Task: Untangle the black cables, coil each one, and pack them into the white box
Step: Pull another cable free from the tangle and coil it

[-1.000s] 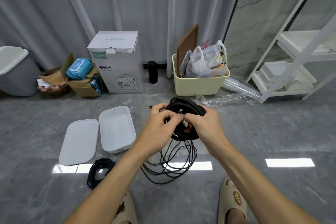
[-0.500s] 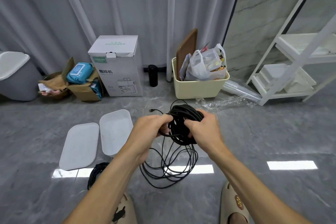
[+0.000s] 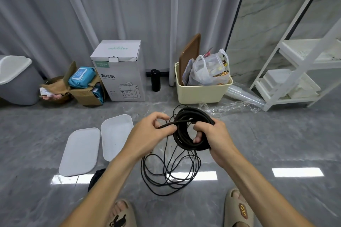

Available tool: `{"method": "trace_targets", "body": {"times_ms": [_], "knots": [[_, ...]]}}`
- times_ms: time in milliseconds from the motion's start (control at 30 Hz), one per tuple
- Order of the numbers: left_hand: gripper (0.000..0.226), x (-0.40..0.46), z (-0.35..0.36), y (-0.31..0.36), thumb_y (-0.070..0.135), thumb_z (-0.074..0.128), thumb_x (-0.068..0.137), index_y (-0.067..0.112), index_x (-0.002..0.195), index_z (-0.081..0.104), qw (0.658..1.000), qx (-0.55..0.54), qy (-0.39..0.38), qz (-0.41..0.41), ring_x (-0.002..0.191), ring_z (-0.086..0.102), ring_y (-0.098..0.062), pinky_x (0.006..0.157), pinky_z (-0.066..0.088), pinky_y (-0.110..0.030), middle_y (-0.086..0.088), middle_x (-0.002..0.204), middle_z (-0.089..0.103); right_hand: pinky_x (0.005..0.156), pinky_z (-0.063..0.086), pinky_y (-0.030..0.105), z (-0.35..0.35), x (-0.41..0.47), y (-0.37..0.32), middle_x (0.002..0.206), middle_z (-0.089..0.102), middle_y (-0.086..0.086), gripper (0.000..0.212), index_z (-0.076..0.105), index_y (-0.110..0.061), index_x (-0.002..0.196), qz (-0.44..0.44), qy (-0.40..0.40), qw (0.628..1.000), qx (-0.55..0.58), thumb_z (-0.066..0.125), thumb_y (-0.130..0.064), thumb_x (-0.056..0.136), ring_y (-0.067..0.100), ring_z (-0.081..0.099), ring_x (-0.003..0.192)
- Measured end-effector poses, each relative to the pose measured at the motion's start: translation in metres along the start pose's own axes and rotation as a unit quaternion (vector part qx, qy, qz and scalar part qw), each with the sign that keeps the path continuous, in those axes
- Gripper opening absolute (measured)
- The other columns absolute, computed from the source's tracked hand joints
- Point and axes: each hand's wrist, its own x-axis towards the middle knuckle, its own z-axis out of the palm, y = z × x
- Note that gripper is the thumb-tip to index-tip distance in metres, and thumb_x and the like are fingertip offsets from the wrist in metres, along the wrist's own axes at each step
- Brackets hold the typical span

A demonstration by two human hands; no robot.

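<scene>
Here, a thick black cable coil [image 3: 191, 131] is held up at centre frame, with thinner loops [image 3: 170, 173] trailing below it.

The right hand [image 3: 215, 135] has its fingers curled through the coil's ring; the left hand [image 3: 153, 132] pinches a stiff cable end that juts across the coil. The matte, tightly wound coil contrasts with the loose, glossy strands sprawled on the grey floor. The white box [image 3: 115, 134] sits open at left of centre, beside its lid [image 3: 80, 151]; another black bundle [image 3: 96, 178] peeks out beneath the left forearm.
</scene>
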Motion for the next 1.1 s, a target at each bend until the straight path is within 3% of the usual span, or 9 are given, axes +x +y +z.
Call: {"method": "trace_targets", "body": {"times_ms": [133,233,333,467,533,667,767,900,1100], "knots": [[0.059,-0.004,-0.008,0.006,0.062,0.076,0.070,0.045,0.123,0.058,0.993,-0.102,-0.060,-0.015,0.095,0.059,0.010,0.075,0.045,-0.019,0.019,0.107,0.065,0.050,0.046,0.027,0.005,-0.004,-0.003,0.048,0.038,0.004,0.019,0.055,-0.005,0.074,0.040,-0.053,0.986,0.150,0.051,0.009,0.085,0.017,0.042,0.043],[0.039,-0.009,-0.008,0.013,0.044,0.064,0.091,0.031,0.127,0.060,0.979,-0.164,-0.117,0.009,0.060,0.054,0.010,0.054,0.041,-0.023,0.026,0.072,0.063,0.050,0.047,0.024,0.012,-0.010,-0.006,0.048,0.035,0.002,0.021,0.057,-0.005,0.072,0.061,-0.090,0.967,0.231,0.050,0.008,0.087,0.014,0.039,0.042],[0.041,-0.013,-0.006,0.016,0.046,0.052,0.089,0.021,0.117,0.066,0.969,-0.201,-0.138,0.048,0.051,0.039,0.000,0.051,0.024,-0.018,0.019,0.067,0.058,0.054,0.050,0.024,0.016,-0.014,-0.006,0.049,0.037,0.001,0.019,0.060,-0.009,0.060,0.078,-0.123,0.953,0.266,0.058,0.000,0.076,0.013,0.042,0.045],[0.028,-0.014,-0.006,0.018,0.047,0.053,0.089,0.023,0.096,0.066,0.969,-0.208,-0.121,0.059,0.053,0.048,0.001,0.051,0.024,-0.020,0.011,0.069,0.065,0.061,0.052,0.024,0.012,-0.018,-0.006,0.056,0.047,0.002,0.006,0.065,-0.011,0.070,0.077,-0.176,0.958,0.214,0.063,-0.008,0.074,0.015,0.056,0.059],[0.033,-0.011,-0.006,0.015,0.058,0.053,0.077,0.030,0.088,0.066,0.969,-0.214,-0.110,0.061,0.065,0.053,-0.013,0.053,0.025,-0.024,0.004,0.077,0.068,0.065,0.052,0.024,0.011,-0.017,-0.004,0.063,0.055,0.005,0.006,0.064,-0.008,0.079,0.062,-0.186,0.968,0.156,0.062,-0.005,0.084,0.016,0.060,0.066],[0.029,-0.009,-0.008,0.012,0.058,0.054,0.072,0.033,0.074,0.066,0.970,-0.196,-0.121,0.071,0.060,0.037,-0.015,0.051,0.023,-0.025,-0.001,0.074,0.056,0.065,0.053,0.029,0.009,-0.016,-0.006,0.071,0.064,0.008,0.009,0.064,-0.003,0.092,0.028,-0.183,0.978,0.095,0.067,0.002,0.085,0.022,0.063,0.067],[0.020,-0.010,-0.008,0.011,0.043,0.060,0.083,0.026,0.084,0.071,0.965,-0.186,-0.172,0.072,0.054,0.044,-0.007,0.048,0.030,-0.015,0.006,0.065,0.057,0.062,0.054,0.028,0.002,-0.018,-0.014,0.075,0.067,0.006,0.020,0.067,-0.006,0.097,0.032,-0.262,0.963,0.063,0.070,-0.005,0.078,0.022,0.060,0.065],[0.018,-0.011,-0.008,0.012,0.012,0.052,0.100,0.007,0.099,0.069,0.960,-0.158,-0.226,0.054,0.053,0.056,0.001,0.052,0.039,-0.008,0.011,0.060,0.064,0.063,0.054,0.029,-0.002,-0.021,-0.018,0.063,0.060,0.005,0.008,0.073,-0.017,0.081,0.066,-0.320,0.945,-0.016,0.075,-0.010,0.080,0.021,0.060,0.062],[0.028,-0.013,-0.010,0.018,0.022,0.053,0.095,0.013,0.118,0.065,0.959,-0.195,-0.202,0.038,0.058,0.061,0.001,0.052,0.040,-0.006,0.007,0.072,0.070,0.060,0.050,0.026,-0.002,-0.021,-0.023,0.050,0.057,-0.008,0.012,0.065,-0.005,0.088,0.021,-0.282,0.959,-0.025,0.070,-0.014,0.082,0.017,0.054,0.054]]}}
